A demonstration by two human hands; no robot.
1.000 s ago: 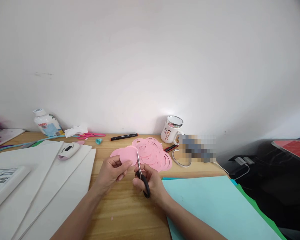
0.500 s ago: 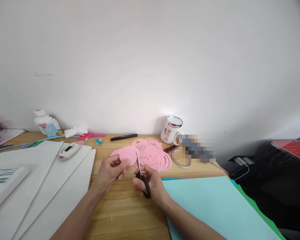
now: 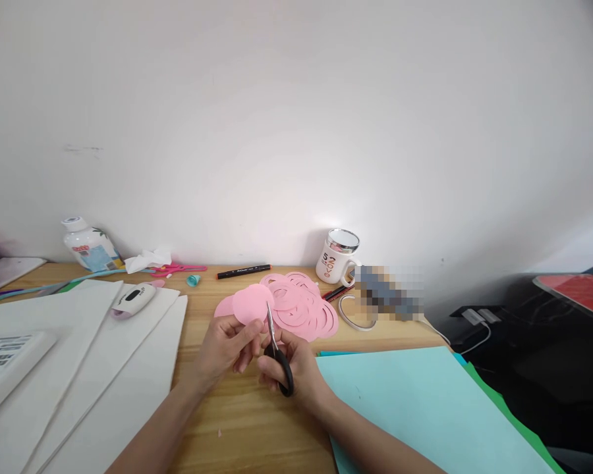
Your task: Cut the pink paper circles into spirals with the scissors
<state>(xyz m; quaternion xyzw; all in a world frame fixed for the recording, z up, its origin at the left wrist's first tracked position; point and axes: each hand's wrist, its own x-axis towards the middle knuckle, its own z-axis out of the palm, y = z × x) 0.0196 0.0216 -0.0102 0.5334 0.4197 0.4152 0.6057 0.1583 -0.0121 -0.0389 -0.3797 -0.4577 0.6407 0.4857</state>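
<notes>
Between thumb and fingers, my left hand pinches a pink paper circle by its lower edge. My right hand is wrapped round the black handles of a pair of scissors. The scissors point away from me, and their metal blades lie at the right edge of the circle; the blades look nearly closed. Just behind my hands lies a heap of pink paper rings and cut-outs. Another pink paper piece shows partly behind the held circle.
White boards fill the left side, with a white glue-roller-like device on them. Light blue sheets lie at right. Along the wall stand a white bottle, pink scissors, a black marker, a mug and a tape ring.
My left hand has turned the paper circle slightly and shifted its grip toward the lower right edge. Both hands are closer together, and the scissors have moved a little left.
</notes>
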